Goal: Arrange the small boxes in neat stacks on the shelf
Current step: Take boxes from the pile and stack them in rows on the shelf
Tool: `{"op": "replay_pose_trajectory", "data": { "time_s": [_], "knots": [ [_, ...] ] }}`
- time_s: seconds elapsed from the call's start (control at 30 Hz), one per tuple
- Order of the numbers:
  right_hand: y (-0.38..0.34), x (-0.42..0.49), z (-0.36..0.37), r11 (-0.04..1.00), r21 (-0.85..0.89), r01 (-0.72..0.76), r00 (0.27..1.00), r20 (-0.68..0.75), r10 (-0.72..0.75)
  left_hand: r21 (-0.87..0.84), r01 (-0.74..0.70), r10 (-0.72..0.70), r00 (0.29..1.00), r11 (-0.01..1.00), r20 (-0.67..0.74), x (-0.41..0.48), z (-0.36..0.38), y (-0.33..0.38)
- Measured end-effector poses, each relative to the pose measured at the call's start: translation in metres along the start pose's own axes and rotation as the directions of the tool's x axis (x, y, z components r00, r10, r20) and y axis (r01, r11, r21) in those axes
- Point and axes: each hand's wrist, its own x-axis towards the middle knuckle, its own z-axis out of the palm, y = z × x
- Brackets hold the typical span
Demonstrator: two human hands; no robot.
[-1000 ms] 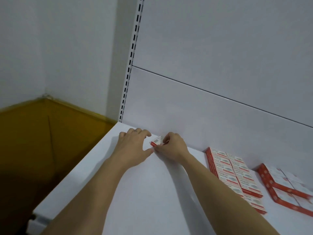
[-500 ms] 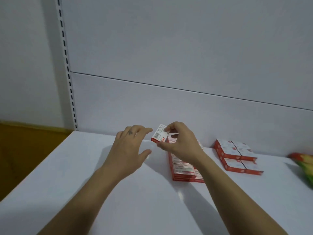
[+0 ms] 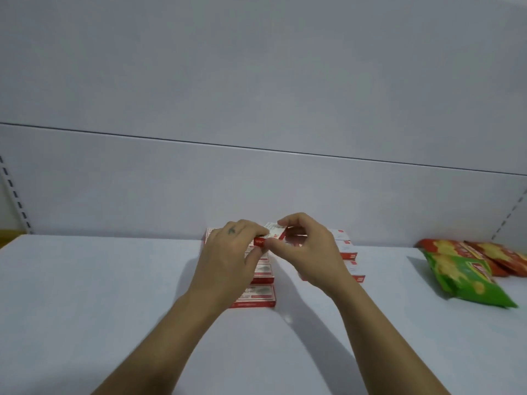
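Looking down from my head camera, I am holding one small box [image 3: 271, 236] up in both hands, just above the rows of boxes on the white shelf [image 3: 99, 295]; my left hand [image 3: 228, 255] is pinching its left end, with the fingers curled over the top and the thumb below; my right hand [image 3: 310, 252] is pinching its right end between a bent forefinger and thumb. The box is tilting, its white face and a red edge showing. Under my left hand the left stack [image 3: 256, 297] is lying flat in a row running toward the back panel [image 3: 256, 189]; the right stack [image 3: 349, 253] is sitting just beside it, partly hidden behind my right hand. Well off to the right, a green snack bag [image 3: 467, 280] is lying against red snack bags [image 3: 502, 255].
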Motion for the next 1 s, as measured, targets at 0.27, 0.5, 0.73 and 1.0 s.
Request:
{"op": "replay_pose_trajectory", "data": {
  "time_s": [0.27, 0.5, 0.73, 1.0],
  "knots": [
    [0.035, 0.012, -0.020, 0.997, 0.056, -0.050, 0.999, 0.022, 0.049, -0.467, 0.495, -0.506, 0.855, 0.733, 0.112, 0.007, 0.025, 0.022],
    [0.051, 0.000, -0.017, 0.964, 0.246, -0.102, 0.994, 0.071, 0.087, -0.487, 0.543, -0.559, 0.819, 0.684, 0.129, 0.002, 0.041, 0.026],
    [0.050, -0.019, -0.006, 0.941, 0.330, -0.070, 0.987, 0.160, 0.017, -0.463, 0.438, -0.510, 0.860, 0.771, -0.036, -0.020, 0.032, 0.036],
    [0.044, -0.020, -0.011, 0.865, 0.486, -0.129, 0.991, 0.095, 0.095, -0.349, 0.434, -0.477, 0.878, 0.831, -0.043, -0.021, 0.025, 0.038]
  ]
}}
